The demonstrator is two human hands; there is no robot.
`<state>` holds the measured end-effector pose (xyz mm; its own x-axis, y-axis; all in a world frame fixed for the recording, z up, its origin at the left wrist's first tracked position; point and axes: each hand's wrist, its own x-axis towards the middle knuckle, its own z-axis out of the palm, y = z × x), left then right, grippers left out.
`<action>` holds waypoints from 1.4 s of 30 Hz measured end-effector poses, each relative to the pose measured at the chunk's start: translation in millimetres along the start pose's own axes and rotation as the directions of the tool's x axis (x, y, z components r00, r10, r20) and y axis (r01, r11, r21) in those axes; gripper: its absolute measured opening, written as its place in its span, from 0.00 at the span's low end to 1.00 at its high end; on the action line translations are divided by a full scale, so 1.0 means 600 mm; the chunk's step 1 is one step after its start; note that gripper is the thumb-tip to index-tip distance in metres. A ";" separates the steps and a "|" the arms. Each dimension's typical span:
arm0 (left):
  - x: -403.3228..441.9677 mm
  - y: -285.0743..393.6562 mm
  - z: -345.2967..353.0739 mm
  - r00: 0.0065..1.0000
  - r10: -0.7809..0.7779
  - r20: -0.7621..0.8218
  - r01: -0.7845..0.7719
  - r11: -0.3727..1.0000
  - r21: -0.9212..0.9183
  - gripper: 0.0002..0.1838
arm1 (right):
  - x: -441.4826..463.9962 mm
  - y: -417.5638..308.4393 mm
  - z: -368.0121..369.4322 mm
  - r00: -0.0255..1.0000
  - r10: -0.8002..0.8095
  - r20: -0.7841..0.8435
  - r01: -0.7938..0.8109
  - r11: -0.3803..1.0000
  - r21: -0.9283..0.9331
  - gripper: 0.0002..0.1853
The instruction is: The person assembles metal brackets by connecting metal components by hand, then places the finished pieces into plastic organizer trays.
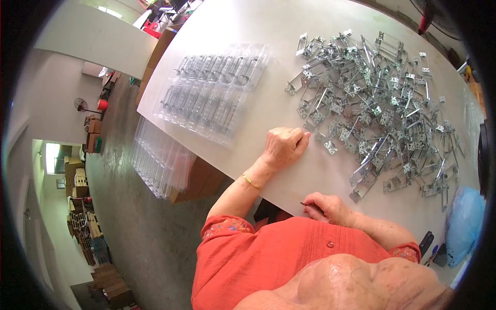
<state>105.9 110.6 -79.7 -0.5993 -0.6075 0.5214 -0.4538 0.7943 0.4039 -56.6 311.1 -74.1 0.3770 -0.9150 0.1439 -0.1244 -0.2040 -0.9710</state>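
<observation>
My left hand point(285, 146), with a gold bracelet on its wrist, is closed in a fist over the white table. It is beside the near left edge of a heap of metal brackets point(369, 98), thin rods with small perforated end plates. What its fingers hold, if anything, is hidden. Close to the table's front edge, my right hand point(330, 209) is closed around a thin dark object point(304, 203) whose tip sticks out to the left. Left of the heap, clear plastic trays point(235, 101) hold rows of metal pieces.
More clear plastic trays point(157, 160) are stacked below the table's left edge, by a cardboard box point(199, 181). A blue plastic bag point(465, 225) is at the right, near pens and dark items. The white table point(243, 26) extends to the back. Boxes and a fan stand farther off.
</observation>
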 end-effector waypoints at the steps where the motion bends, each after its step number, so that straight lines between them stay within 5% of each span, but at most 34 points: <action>1: -0.001 -0.002 0.002 1.000 0.000 0.001 0.000 1.000 0.004 0.19 | 0.000 0.001 0.001 1.000 -0.001 -0.005 0.001 1.000 -0.003 0.11; 42: -0.004 -0.001 0.007 0.999 -0.032 0.021 0.031 0.999 0.041 0.18 | 0.003 -0.006 -0.001 1.000 0.024 -0.002 -0.024 0.999 -0.028 0.11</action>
<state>104.9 111.7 -84.3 -0.5978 -0.6326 0.4925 -0.4990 0.7744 0.3891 -55.9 310.0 -70.4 0.3721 -0.9203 0.1208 -0.1594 -0.1916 -0.9684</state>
